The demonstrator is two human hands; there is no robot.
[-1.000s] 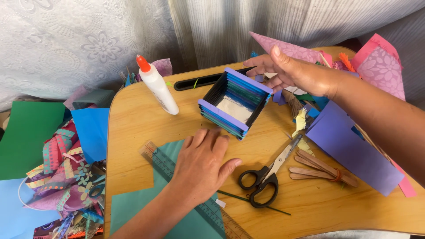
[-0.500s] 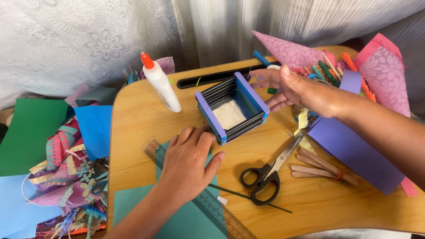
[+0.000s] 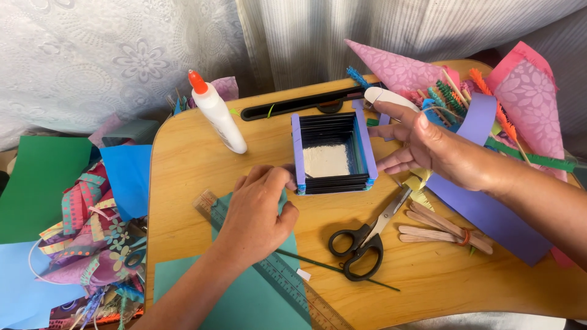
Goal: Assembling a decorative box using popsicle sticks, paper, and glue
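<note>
while both hands (image 3: pixel 257 211) flank stick box (image 3: pixel 332 154) — scissors (image 3: pixel 365 235) near

Wooden lap table (image 3: pixel 183 153), stick box (image 3: pixel 333 154), glue bottle (image 3: pixel 215 113), scissors (image 3: pixel 362 239), ruler (image 3: pixel 269 263), teal paper (image 3: pixel 244 299)

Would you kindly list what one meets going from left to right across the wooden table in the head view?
White glue bottle with orange cap → left hand on teal paper sheet → square box of stacked purple and black craft sticks → right hand → bundle of plain wooden craft sticks.
</note>
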